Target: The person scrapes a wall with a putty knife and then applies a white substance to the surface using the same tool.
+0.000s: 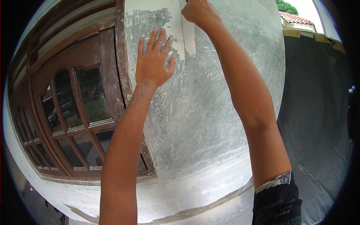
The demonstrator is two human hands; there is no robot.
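Note:
My left hand (154, 65) lies against the grey plastered wall (210, 101), fingers spread and holding nothing. White dust speckles its fingers and wrist. Higher up and to the right, my right hand (200, 14) is closed at the top edge of the view. Whatever it grips is cut off by the frame, with only a tiny dark bit showing by the fingers. Between the two hands, a smooth off-white patch (189, 39) with streaky edges covers part of the wall.
A brown wooden window (71, 101) with glass panes and a worn frame is on the left. A dark sheet (315, 112) hangs at the right, below a tiled roof (298, 18). A white ledge band (202, 187) runs along the wall's lower part.

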